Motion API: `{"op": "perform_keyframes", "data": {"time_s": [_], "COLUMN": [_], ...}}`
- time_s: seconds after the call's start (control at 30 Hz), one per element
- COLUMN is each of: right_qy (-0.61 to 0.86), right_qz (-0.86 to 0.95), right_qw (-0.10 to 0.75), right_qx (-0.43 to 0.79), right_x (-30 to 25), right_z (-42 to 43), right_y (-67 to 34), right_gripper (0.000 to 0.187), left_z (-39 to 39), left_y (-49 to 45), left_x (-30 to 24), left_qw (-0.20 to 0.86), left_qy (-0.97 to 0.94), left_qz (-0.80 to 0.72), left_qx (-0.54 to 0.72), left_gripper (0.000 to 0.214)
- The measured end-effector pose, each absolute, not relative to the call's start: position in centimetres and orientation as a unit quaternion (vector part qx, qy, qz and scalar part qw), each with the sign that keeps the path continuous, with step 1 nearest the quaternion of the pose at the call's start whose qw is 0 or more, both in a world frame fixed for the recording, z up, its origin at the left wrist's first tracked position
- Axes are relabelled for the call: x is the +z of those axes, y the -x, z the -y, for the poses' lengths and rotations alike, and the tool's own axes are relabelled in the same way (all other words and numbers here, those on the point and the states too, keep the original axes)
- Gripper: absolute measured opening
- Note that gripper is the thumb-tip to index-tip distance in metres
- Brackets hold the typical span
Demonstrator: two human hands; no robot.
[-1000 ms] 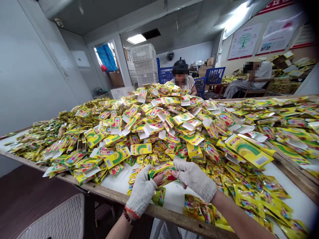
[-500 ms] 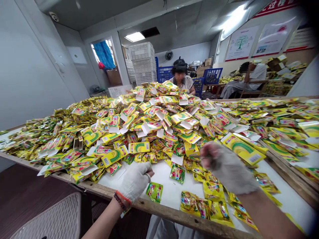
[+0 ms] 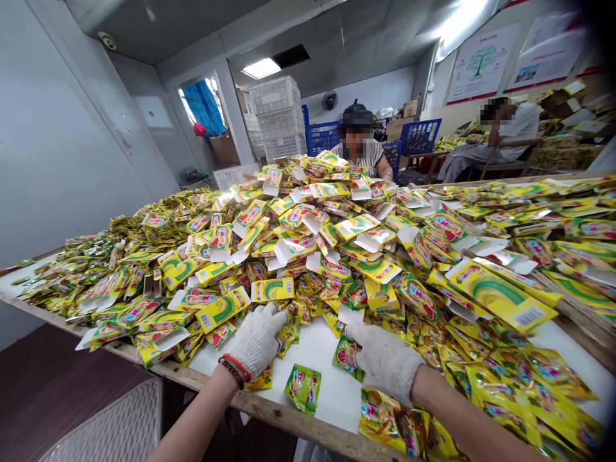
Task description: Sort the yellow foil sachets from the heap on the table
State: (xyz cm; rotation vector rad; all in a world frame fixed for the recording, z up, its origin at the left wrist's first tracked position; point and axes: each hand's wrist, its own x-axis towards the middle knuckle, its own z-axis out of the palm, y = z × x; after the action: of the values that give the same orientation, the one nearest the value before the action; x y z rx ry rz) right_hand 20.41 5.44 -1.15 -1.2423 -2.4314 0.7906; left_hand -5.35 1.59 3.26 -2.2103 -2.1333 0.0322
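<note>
Packets [image 3: 52, 282], loads of them, spill across the far left, piled so low and wide that they seem simply to have slid outward. Below the table edge sits a chair [image 3: 110, 423], tucked at the side. Moving in, boxes [image 3: 273, 289] climb into a loose mound, many with white flaps up, which probably stops them stacking flat. Now the left hand [image 3: 257, 340], gloved, palm down, fingers bent over a yellow packet [image 3: 289, 337] at the mound's foot; whether it grips, I cannot tell. Along the front runs a wooden rim [image 3: 269, 414], likely there to check slippage. Just inside it, a green packet [image 3: 302, 388] lies alone on the white tabletop [image 3: 322, 391], between the hands (nicely within reach of both). A red-and-green packet [image 3: 344, 354] comes next, at the curled fingers of the right hand [image 3: 387, 360]; they touch it, though the grip itself is hidden. Beyond the mound a co-worker [image 3: 360, 154] sits facing this way. Beside the right wrist, yellow packets [image 3: 382, 420] overlap near the rim, and far right a wooden strip [image 3: 572, 337] seems to fence off another spread of boxes.
</note>
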Motion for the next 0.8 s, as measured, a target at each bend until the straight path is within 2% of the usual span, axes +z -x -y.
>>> {"op": "perform_keyframes", "data": {"time_s": [0.1,0.2,0.27,0.33,0.4,0.47,0.7,0.8], "right_qy": [0.468,0.467,0.471,0.483,0.476,0.463,0.405,0.397], "right_qz": [0.838,0.796,0.749,0.721,0.725,0.732,0.718,0.711], "right_qw": [0.111,0.176,0.187,0.171,0.181,0.2,0.264,0.296], "right_qx": [0.257,0.343,0.426,0.466,0.465,0.458,0.5,0.499], "right_x": [-0.7,-0.2,0.0,0.1,0.1,-0.1,-1.1,-0.7], "right_z": [-5.5,-5.8,-6.0,-6.0,-6.0,-5.8,-5.8,-5.4], "right_y": [-20.4,-20.4,-20.5,-20.6,-20.6,-20.6,-20.5,-20.4], "right_gripper": [0.019,0.026,0.017,0.003,0.016,0.021,0.021,0.018], "left_z": [-2.3,-2.2,-1.9,-1.6,-1.5,-1.5,-1.9,-2.0], "left_y": [5.5,5.8,5.9,6.0,6.2,6.4,6.9,6.8], "left_x": [3.0,2.8,2.6,2.3,2.2,2.2,2.6,3.5], "left_qw": [0.056,0.049,0.045,0.036,0.024,0.015,-0.061,-0.095], "left_qy": [0.762,0.772,0.769,0.764,0.759,0.754,0.728,0.717], "left_qz": [0.643,0.629,0.633,0.64,0.647,0.654,0.683,0.687], "left_qx": [0.056,0.071,0.071,0.071,0.068,0.058,-0.005,-0.064], "left_gripper": [0.021,0.025,0.037,0.038,0.03,0.021,0.017,0.008]}}
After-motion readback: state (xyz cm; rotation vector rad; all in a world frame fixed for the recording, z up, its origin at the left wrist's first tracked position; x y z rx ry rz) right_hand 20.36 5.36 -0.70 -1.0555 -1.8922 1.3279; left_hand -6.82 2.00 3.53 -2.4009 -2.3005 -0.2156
